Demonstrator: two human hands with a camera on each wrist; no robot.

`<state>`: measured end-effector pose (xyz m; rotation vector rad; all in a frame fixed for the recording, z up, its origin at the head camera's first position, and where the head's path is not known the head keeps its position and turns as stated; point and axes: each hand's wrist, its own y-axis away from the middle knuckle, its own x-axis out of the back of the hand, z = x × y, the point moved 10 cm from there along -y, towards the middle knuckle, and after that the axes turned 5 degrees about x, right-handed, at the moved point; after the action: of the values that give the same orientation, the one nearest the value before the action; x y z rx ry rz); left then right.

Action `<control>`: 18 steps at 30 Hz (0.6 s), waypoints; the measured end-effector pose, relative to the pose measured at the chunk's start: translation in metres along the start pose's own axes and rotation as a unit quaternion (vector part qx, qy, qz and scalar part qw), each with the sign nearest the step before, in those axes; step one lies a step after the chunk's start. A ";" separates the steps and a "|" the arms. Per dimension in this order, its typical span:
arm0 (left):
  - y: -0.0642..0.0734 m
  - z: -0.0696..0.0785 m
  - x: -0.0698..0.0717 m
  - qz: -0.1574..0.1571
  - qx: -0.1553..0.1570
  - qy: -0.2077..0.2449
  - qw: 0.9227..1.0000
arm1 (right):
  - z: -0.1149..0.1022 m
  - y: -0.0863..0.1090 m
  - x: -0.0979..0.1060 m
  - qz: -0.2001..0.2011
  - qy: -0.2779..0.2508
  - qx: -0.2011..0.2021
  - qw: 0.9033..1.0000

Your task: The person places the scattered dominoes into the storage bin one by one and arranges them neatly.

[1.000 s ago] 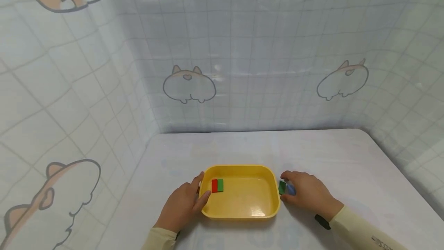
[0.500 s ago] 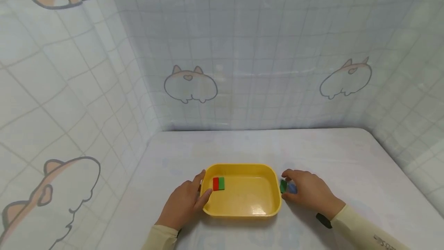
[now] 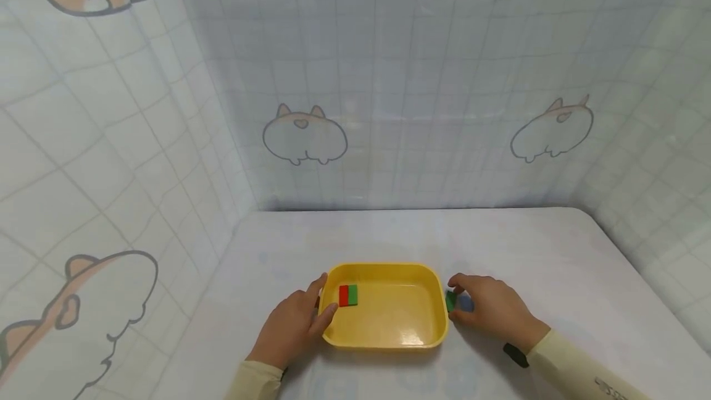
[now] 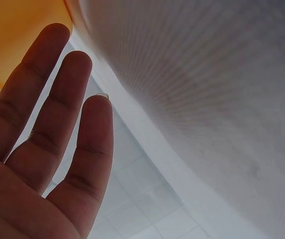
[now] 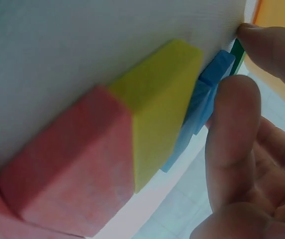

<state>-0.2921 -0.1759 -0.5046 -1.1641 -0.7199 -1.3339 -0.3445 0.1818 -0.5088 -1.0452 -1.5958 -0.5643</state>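
1. Right hand (image 3: 494, 306): thumb and index finger curved in at the 2 ends of the dark green block (image 3: 450, 300), tips apart with the block between. Couldn't tell if they were clamped on it or only beside it.
2. Dark green block was just outside the right wall of the yellow tray (image 3: 397, 316); contact with the wall unclear.
3. Left hand (image 3: 289, 329) was at the tray's left end: thumb over the rim, 3 fingers straight and spread in the left wrist view, not clamped.
4. Blue blocks (image 5: 219, 67) followed the dark green block, partly under the right hand; count unclear.
5. Row continued with 1 yellow block (image 5: 157, 112), 1 pinkish red block (image 5: 72, 159), then another pinkish block (image 5: 3, 219), cut off at the view's edge.
6. Inside the tray, left end: 1 red block (image 3: 344, 295) and 1 light green block (image 3: 352, 295), side by side, touching.
7. Tray sat on the white table (image 3: 389, 236); grid-pattern sheet (image 3: 383, 79) with cartoon animals stood behind.
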 end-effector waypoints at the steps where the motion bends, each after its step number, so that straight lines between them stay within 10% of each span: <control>1: 0.001 0.000 0.000 0.001 0.000 0.000 1.000 | -0.001 0.000 0.000 -0.001 -0.001 0.000 1.000; 18: 0.001 0.001 0.003 0.013 -0.014 0.008 1.000 | -0.014 0.001 0.006 0.000 0.022 0.021 1.000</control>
<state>-0.2902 -0.1765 -0.5017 -1.1791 -0.6736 -1.3336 -0.3368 0.1734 -0.4988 -0.9946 -1.5635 -0.5476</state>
